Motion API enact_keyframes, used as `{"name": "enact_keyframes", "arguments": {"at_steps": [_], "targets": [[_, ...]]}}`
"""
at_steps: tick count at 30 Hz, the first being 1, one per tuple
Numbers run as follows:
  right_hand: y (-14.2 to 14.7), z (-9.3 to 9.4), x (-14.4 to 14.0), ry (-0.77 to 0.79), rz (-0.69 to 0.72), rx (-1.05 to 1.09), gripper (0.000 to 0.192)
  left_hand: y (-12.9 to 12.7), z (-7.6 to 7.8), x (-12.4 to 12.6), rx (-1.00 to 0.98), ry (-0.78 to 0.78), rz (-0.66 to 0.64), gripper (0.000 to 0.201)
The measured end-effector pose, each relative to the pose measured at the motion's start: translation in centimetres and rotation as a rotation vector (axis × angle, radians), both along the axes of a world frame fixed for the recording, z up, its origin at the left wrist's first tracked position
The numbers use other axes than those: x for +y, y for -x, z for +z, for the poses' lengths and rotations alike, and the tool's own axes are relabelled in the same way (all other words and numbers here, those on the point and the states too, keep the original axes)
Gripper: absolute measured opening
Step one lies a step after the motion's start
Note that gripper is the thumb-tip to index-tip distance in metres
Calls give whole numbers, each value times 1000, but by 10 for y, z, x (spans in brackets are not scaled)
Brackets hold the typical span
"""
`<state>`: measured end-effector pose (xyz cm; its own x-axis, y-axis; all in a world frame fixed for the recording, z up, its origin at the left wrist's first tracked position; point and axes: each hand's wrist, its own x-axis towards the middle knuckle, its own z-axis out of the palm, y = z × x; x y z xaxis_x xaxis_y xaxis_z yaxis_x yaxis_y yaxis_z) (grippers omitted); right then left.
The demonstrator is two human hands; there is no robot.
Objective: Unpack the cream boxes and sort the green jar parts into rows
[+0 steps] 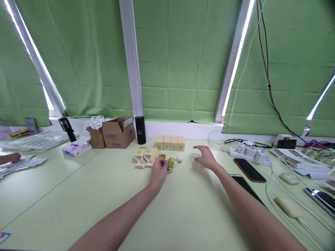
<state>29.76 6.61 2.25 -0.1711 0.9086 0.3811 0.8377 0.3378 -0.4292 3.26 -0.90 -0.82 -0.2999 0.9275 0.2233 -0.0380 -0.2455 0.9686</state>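
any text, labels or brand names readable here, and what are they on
None can be read.
Cardboard box: purple print on the side and a white sticker on the flap, too blurred.
Black cylinder: small pale mark, too small.
Tissue pack: pink and blue print, blurred.
Four small boxes in a row: green squares, no legible words.
Green item at the left hand and clear item at the right hand: no text visible.

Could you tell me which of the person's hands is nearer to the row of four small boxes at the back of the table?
The left hand, though not by much. It lies in front of the row of four small boxes, slightly to their left; the right hand is off to their right.
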Motion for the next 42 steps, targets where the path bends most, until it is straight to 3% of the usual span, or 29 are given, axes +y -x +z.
{"name": "enact_keyframes", "arguments": {"at_steps": [5,12,18,24,36,42], "targets": [[39,-2,-43,-264,138,188,44,-2,3,-4,-78,75,-102,44],[73,-14,-94,-293,373,247,59,-8,10,-15,-174,197,-250,35],[75,-26,-94,-295,411,331,56,-9,19,-21,-269,231,-295,25],[75,-24,-96,-402,445,272,48,-11,23,-26,-319,238,-354,18],[72,-23,-96,-411,472,272,42,-11,22,-26,-235,233,-420,27],[74,-19,-96,-302,499,504,31,-10,24,-26,-234,175,-406,44]]}}
